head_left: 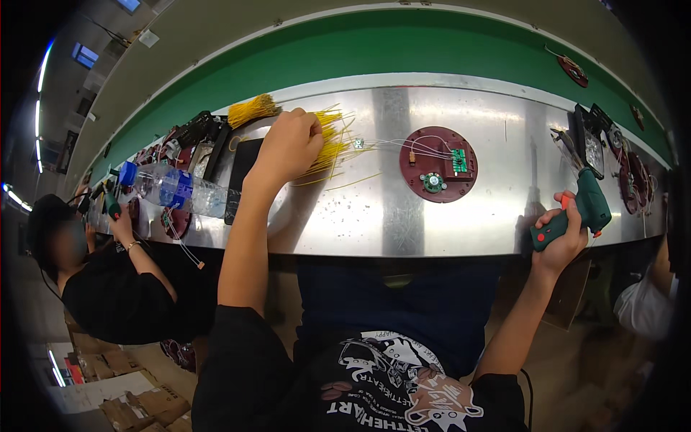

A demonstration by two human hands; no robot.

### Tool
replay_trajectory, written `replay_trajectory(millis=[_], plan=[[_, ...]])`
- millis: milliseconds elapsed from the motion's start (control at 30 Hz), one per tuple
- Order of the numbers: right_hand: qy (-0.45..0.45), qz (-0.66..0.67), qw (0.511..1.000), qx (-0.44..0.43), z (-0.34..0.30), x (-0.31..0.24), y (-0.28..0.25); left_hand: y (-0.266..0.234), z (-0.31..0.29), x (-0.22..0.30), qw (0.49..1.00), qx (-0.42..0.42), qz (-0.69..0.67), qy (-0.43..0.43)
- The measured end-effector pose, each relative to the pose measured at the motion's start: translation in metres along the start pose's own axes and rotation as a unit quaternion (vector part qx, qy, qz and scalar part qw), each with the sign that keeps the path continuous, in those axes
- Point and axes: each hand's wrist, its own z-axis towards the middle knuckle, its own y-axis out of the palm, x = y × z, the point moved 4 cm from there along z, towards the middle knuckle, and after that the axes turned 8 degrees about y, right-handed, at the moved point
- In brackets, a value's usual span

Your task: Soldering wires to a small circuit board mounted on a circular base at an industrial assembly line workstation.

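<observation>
My left hand [291,140] is over a spread pile of yellow wires [332,147], its fingers curled and closed. Whether a wire is pinched between the fingertips is hidden. In my right hand [565,237] is a green pistol-grip soldering gun [592,201] with a red trigger, its thin metal tip angled up and away. Between my hands lies a dark red round plate [412,180]. It carries a green circuit board [459,162] and a round green part [432,183]. White leads run from it to a small board [358,144] beside the yellow wires.
A tied yellow wire bundle [252,110] stands behind my left hand. A plastic bottle [173,189] lies left of my forearm, by a black tray [243,165]. More red plates [633,183] are at the right. A co-worker [115,288] sits at the left, holding a green tool.
</observation>
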Motion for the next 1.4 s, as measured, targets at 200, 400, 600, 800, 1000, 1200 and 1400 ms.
replay_trajectory(millis=[200, 400, 600, 800, 1000, 1200, 1400], plan=[[0.007, -0.020, 1.000, 0.001, 0.002, 0.003, 0.002, 0.001, -0.010, -0.010, 0.995, 0.077, -0.065, 0.025], [0.000, -0.025, 1.000, -0.001, 0.003, 0.001, -0.009, -0.012, -0.008, -0.001, 0.955, 0.206, -0.208, 0.038], [0.013, -0.034, 0.993, -0.111, -0.012, -0.013, 0.013, -0.022, -0.008, 0.060, 0.929, 0.251, -0.239, 0.131], [0.001, -0.116, 0.958, -0.262, -0.051, -0.023, 0.019, 0.010, 0.004, 0.137, 0.926, 0.194, -0.182, 0.269], [0.056, -0.163, 0.941, -0.292, -0.067, -0.024, 0.015, 0.039, 0.012, 0.152, 0.909, 0.249, -0.082, 0.323], [0.046, -0.175, 0.937, -0.299, -0.075, -0.025, 0.017, 0.050, 0.012, 0.152, 0.911, 0.256, -0.069, 0.316], [0.054, -0.188, 0.938, -0.285, -0.075, -0.023, 0.019, 0.060, 0.014, 0.149, 0.905, 0.267, -0.066, 0.325]])
